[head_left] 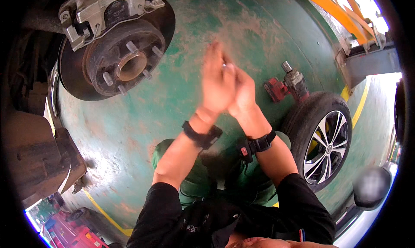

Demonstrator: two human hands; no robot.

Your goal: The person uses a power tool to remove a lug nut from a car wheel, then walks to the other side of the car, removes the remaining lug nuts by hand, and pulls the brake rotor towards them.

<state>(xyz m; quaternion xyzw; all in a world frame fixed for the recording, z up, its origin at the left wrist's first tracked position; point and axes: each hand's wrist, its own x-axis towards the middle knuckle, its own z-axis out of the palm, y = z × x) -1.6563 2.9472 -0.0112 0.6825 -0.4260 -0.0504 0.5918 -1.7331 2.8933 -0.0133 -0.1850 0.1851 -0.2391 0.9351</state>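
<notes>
My left hand (216,83) and my right hand (244,90) are raised together over the green floor, palms against each other. The left hand's fingers are stretched out, blurred by movement. Most of the right hand's fingers are hidden behind the left. A tiny bright glint shows between the hands, too small to make out. To their left is a bare wheel hub (116,75) with several studs, set on a brake disc (71,77) under a grey caliper (99,10). Right of the hands, a red and grey impact wrench (295,83) sits by a wheel with a tyre (298,122).
The vehicle's dark underbody (32,155) fills the left edge. An orange lift arm (333,10) and a grey lift part (374,62) are at the upper right. Red equipment (71,230) shows at the lower left, and a car mirror (371,185) at the lower right.
</notes>
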